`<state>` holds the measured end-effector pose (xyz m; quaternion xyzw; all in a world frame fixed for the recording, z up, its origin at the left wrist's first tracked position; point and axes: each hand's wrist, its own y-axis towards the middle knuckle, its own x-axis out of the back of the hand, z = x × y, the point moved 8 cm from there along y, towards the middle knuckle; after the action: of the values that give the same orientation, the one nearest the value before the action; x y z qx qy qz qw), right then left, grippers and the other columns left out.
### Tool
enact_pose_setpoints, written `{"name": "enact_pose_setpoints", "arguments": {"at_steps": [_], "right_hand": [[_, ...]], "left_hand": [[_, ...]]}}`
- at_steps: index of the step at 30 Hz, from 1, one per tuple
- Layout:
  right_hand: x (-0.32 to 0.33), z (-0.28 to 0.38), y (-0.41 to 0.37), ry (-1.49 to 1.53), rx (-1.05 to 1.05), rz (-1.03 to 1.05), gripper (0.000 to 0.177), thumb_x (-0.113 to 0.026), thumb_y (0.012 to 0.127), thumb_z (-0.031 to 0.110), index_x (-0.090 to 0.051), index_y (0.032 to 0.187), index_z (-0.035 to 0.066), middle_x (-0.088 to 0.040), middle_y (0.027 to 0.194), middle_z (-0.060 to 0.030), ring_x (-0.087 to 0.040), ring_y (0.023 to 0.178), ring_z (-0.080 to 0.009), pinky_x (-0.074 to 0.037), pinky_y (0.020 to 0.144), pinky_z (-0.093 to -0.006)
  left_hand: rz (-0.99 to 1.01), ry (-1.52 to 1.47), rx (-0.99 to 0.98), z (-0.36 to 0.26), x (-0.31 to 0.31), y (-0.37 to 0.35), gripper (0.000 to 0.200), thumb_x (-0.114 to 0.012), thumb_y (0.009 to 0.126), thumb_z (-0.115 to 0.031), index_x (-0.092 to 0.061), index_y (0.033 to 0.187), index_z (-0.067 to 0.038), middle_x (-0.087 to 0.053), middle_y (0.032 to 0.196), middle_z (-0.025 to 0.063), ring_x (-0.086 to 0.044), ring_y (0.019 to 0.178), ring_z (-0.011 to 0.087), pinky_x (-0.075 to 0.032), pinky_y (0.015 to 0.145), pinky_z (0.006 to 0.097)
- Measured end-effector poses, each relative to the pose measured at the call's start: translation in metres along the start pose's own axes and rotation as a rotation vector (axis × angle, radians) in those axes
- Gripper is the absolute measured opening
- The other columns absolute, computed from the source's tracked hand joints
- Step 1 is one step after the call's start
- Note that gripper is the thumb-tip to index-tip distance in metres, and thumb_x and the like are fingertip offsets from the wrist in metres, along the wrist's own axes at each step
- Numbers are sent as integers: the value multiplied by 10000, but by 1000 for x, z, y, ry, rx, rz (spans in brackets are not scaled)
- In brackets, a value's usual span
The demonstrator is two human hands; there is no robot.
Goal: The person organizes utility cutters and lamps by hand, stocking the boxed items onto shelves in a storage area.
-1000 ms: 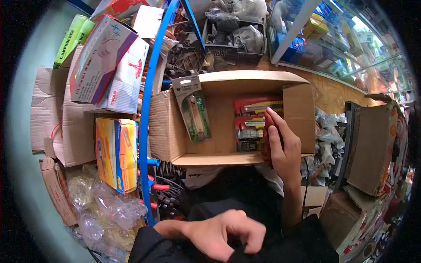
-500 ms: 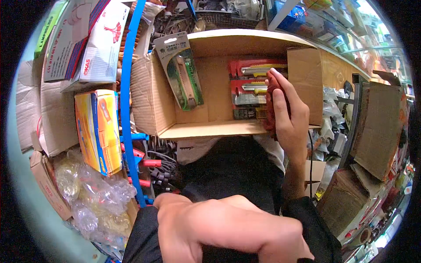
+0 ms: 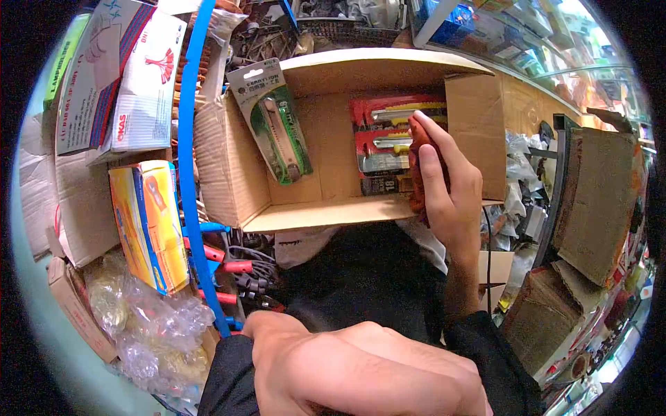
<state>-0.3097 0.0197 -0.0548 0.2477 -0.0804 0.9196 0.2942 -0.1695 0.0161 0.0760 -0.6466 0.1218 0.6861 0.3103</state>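
Observation:
My right hand [image 3: 451,191] grips a crumpled reddish-brown cloth [image 3: 418,163] at the right end of an open cardboard box [image 3: 305,220]. The cloth covers the right part of red-and-black carded packs of yellow-handled utility knives [image 3: 381,142]. Leaning against the box's left end is a carded green utility knife [image 3: 283,135], its top above the rim. Close to the camera, my left hand [image 3: 368,371] shows its back, fingers bent; their tips and anything in them are hidden.
On the left stand a white carton [image 3: 149,80], a yellow-orange box [image 3: 149,225] and clear plastic bags [image 3: 149,322]. A blue upright bar [image 3: 187,139] runs beside the cardboard box. More cardboard boxes [image 3: 593,201] and a glass case [image 3: 541,41] are on the right.
The view has shifted slightly, moving the box a little left and down. My right hand still holds the cloth over the packs. My left hand sits slightly lower in view.

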Motion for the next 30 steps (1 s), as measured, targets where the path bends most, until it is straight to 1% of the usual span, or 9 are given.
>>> {"name": "enact_pose_setpoints", "arguments": {"at_steps": [4, 6, 7, 9, 13, 16, 19, 22, 30], "right_hand": [[-1, -1, 1, -30, 43, -27, 353, -515, 1057, 147, -613, 1372, 21, -728, 1182, -177, -685, 1083, -190, -498, 946, -321], [0, 0, 1, -42, 52, -23, 353, -519, 1055, 144, -613, 1372, 22, -728, 1183, -176, -688, 1080, -192, -498, 946, -320], [-1, 0, 1, -46, 59, -20, 353, -521, 1054, 143, -614, 1372, 22, -728, 1184, -176, -689, 1078, -193, -498, 946, -319], [-2, -1, 2, -36, -13, 6, 354, -521, 1053, 146, -615, 1372, 26, -728, 1183, -177, -691, 1072, -197, -500, 943, -322], [-1, -1, 2, -54, 67, -33, 355, -522, 1052, 152, -618, 1372, 33, -730, 1177, -178, -695, 1053, -201, -505, 931, -326], [-2, -2, 2, -66, 39, -24, 354, -520, 1052, 156, -621, 1369, 35, -730, 1178, -179, -696, 1043, -200, -507, 924, -324], [-3, -5, 2, -37, -16, -18, 337, -549, 1036, 211, -643, 1336, 90, -715, 1211, -187, -699, 1114, -347, -529, 943, -403], [-3, -5, 3, -44, 43, -43, 337, -547, 1038, 212, -641, 1338, 90, -715, 1216, -181, -701, 1113, -343, -529, 943, -402], [-3, -6, 2, -31, 14, -35, 343, -550, 1038, 214, -638, 1346, 89, -713, 1225, -177, -695, 1131, -341, -527, 955, -399]], "left_hand": [[-175, 98, -6, -1, -1, -9, 377, -756, 857, -108, -506, 575, -108, -561, 616, 75, -544, 610, 224, -465, 553, 349], [2, 107, -2, 3, -2, -2, 328, -763, 894, -171, -568, 657, -58, -589, 665, 132, -579, 648, 279, -501, 574, 399], [283, 5, 55, 2, 11, 13, 310, -757, 911, -189, -591, 705, -28, -598, 691, 157, -590, 664, 302, -510, 582, 423], [521, -117, 95, 1, 9, 16, 306, -752, 926, -207, -615, 763, 13, -606, 722, 183, -593, 673, 319, -517, 589, 445], [349, -117, 156, 2, 4, 18, 296, -755, 922, -196, -620, 804, 40, -602, 763, 189, -560, 653, 300, -506, 589, 439], [376, -157, 181, 8, 9, 16, 273, -766, 905, -163, -620, 806, 45, -603, 792, 193, -538, 647, 283, -498, 589, 428], [271, -201, 122, 12, 9, 8, 255, -768, 896, -131, -615, 801, 49, -603, 811, 190, -537, 664, 278, -486, 582, 415], [161, -202, 88, 13, 12, -1, 245, -764, 897, -114, -611, 809, 55, -599, 812, 186, -554, 684, 287, -476, 575, 408], [149, -285, 117, 16, 13, 1, 209, -716, 915, -80, -604, 814, 64, -604, 782, 166, -601, 694, 313, -521, 612, 426]]}}
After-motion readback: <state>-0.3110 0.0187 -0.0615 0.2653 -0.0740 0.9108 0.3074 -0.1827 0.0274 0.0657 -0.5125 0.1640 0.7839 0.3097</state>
